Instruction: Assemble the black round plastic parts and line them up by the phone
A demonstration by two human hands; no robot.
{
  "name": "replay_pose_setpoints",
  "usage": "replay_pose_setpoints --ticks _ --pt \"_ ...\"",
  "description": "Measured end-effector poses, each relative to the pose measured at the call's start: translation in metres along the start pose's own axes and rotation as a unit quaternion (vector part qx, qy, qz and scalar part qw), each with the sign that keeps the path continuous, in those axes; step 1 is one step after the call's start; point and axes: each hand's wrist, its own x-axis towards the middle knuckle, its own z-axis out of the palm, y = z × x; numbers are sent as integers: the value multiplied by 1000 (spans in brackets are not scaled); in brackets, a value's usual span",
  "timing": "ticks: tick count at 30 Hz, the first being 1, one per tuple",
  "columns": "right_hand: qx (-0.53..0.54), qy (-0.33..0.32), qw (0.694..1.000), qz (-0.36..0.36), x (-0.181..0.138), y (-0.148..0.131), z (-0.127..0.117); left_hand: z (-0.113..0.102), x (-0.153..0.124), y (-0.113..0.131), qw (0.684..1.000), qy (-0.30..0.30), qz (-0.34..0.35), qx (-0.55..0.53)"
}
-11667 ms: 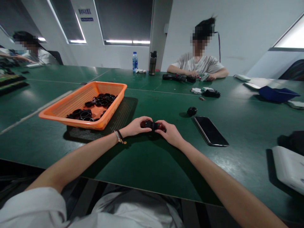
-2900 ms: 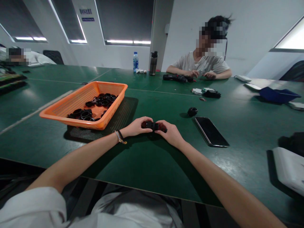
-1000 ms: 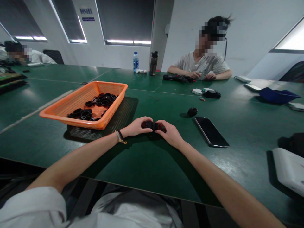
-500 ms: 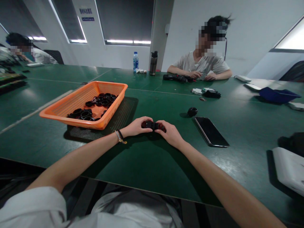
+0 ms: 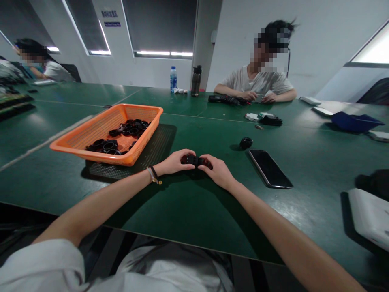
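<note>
A pale sleeve (image 5: 45,261) lay closest, at the lower left, with the green table (image 5: 182,211) beyond it. A white box (image 5: 370,215) stood near the right edge of view. The black part (image 5: 196,161) was in front of the person; whether it touched the table could not be told. The left hand (image 5: 174,163) was clamped on its left end, and the right hand (image 5: 220,172) gripped its right end, the two thumbs almost meeting near the middle. Whether it was one piece or two pressed together was hidden by the fingers. It looked light and stiff, probably hard plastic and not very fragile, though a smooth surface might slip; the outer ends seemed the best hold, pinched between thumb and fingers so that the middle was left bare. To the right lay a phone (image 5: 270,169), with a small black knob (image 5: 246,142) just beyond its far end. To the left sat an orange basket (image 5: 133,156), dark rings (image 5: 133,132) heaped inside. Farther off, a flask (image 5: 196,81) and a bottle (image 5: 173,80) stood near each other, and a co-worker (image 5: 258,86) sat right of them.
</note>
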Motion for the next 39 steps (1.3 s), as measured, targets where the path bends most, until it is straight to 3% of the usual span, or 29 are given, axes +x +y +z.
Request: replay_pose_setpoints --ticks 17,25,32,39 --pt "-4 -25 999 21 1 -4 -2 0 0 -1 1000 -4 -1 -5" --pt "-20 -9 1000 5 1 -1 -1 0 0 -1 1000 -3 1 -11" --pt "-14 30 998 -56 -2 4 2 -1 0 1 1000 -3 7 2" --pt "11 24 999 -34 -3 4 3 0 0 1 1000 -1 18 5"
